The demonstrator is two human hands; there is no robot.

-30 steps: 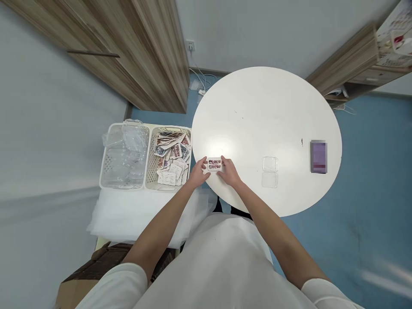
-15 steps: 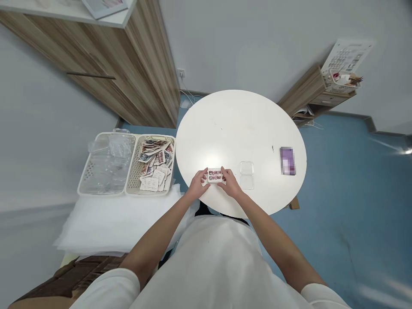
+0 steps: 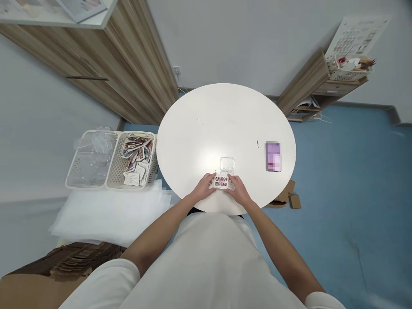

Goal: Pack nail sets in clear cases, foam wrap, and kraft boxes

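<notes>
Between my two hands is a small white card of press-on nails (image 3: 221, 182), with two rows of dark red and pink pieces. My left hand (image 3: 204, 187) grips its left edge, fingertips at the upper corner and thumb below. On the opposite edge, my right hand (image 3: 239, 190) holds it the same way. Beneath and just behind the card lies an open clear plastic case (image 3: 227, 164). Its far half shows plainly, while the card and fingers cover most of the near half. Whether the card touches the case I cannot tell.
The round white table (image 3: 193, 141) carries a purple box (image 3: 273, 156) at the right. To the left, one white basket (image 3: 86, 186) holds clear plastic cases and another basket (image 3: 111, 174) holds many nail cards. White foam sheets (image 3: 106, 214) lie before them. Cardboard pieces (image 3: 286, 193) are on the floor.
Both hands have carried the nail card rightward, from beside the clear case to over its near half. The whole view has also shifted a little.
</notes>
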